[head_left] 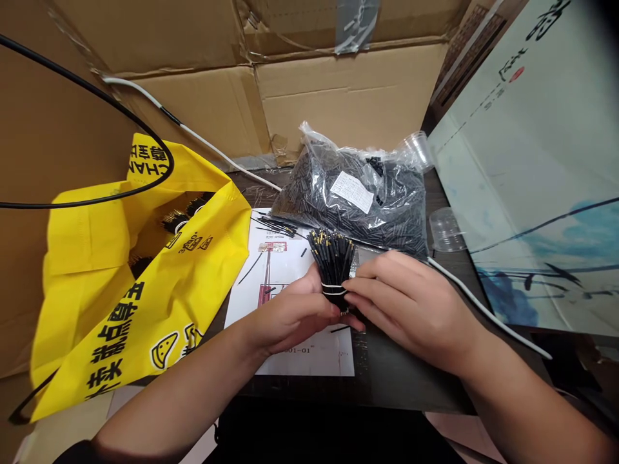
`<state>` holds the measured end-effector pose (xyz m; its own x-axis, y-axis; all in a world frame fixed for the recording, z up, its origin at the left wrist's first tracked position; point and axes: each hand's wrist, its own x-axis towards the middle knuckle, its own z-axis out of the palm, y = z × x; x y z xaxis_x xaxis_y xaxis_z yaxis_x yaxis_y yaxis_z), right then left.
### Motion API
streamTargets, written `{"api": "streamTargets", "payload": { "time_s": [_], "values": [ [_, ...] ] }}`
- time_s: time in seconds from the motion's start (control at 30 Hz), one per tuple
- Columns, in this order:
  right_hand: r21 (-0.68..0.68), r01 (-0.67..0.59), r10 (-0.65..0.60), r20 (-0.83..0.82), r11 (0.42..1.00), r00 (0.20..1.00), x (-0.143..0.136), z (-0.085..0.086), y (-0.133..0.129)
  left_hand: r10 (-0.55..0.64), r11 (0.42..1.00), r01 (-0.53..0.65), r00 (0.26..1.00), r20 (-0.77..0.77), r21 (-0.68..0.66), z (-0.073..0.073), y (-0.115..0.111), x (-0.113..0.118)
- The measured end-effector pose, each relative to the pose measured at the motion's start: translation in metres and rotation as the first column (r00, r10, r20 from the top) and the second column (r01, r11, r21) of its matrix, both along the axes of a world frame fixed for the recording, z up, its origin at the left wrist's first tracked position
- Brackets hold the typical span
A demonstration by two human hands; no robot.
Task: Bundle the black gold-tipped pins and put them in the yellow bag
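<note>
A thick bundle of black wires with gold-coloured tips stands upright at the middle, a white band round its lower part. My left hand is wrapped round the bundle's left side and underside. On the right, my right hand has its fingertips pressed together at the band. Beneath the hands lies a printed sheet. Several loose black wires rest at its upper part, with a few small black pieces lower on it.
A yellow bag holding more wire bundles stands at the left. Behind the hands lies a clear bag of small black tubes. Clear plastic cups are right of it. A white cable crosses the dark table; cardboard stands behind.
</note>
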<state>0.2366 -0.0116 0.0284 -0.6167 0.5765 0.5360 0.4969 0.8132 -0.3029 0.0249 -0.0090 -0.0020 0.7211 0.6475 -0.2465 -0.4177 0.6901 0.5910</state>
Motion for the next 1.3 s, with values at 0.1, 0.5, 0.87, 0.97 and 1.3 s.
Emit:
{"api": "streamTargets", "payload": {
  "time_s": [0.1, 0.5, 0.87, 0.97, 1.3],
  "values": [
    [0.010, 0.037, -0.037, 0.072, 0.999, 0.997, -0.003, 0.002, -0.001, 0.007, 1.000, -0.007, 0.999, 0.054, -0.015, 0.000, 0.000, 0.000],
    [0.125, 0.094, -0.120, 0.224, 0.988, 0.967, -0.011, -0.001, -0.008, 0.030, 0.999, -0.027, 0.985, -0.172, 0.019, 0.007, -0.009, 0.009],
    [0.110, 0.125, -0.136, 0.097, 0.986, 0.986, -0.007, -0.006, -0.002, -0.006, 0.999, 0.010, 0.995, -0.104, 0.036, -0.002, -0.008, 0.007],
    [0.071, 0.168, -0.168, -0.013, 0.983, 0.986, -0.002, -0.005, 0.000, 0.033, 0.985, 0.012, 0.968, -0.250, 0.174, -0.002, -0.005, 0.005],
    [-0.229, 0.125, -0.207, -0.380, 0.965, 0.902, -0.001, -0.011, -0.001, 0.468, 0.652, 0.113, 0.718, -0.515, 0.750, -0.004, -0.004, 0.006]
  ]
}}
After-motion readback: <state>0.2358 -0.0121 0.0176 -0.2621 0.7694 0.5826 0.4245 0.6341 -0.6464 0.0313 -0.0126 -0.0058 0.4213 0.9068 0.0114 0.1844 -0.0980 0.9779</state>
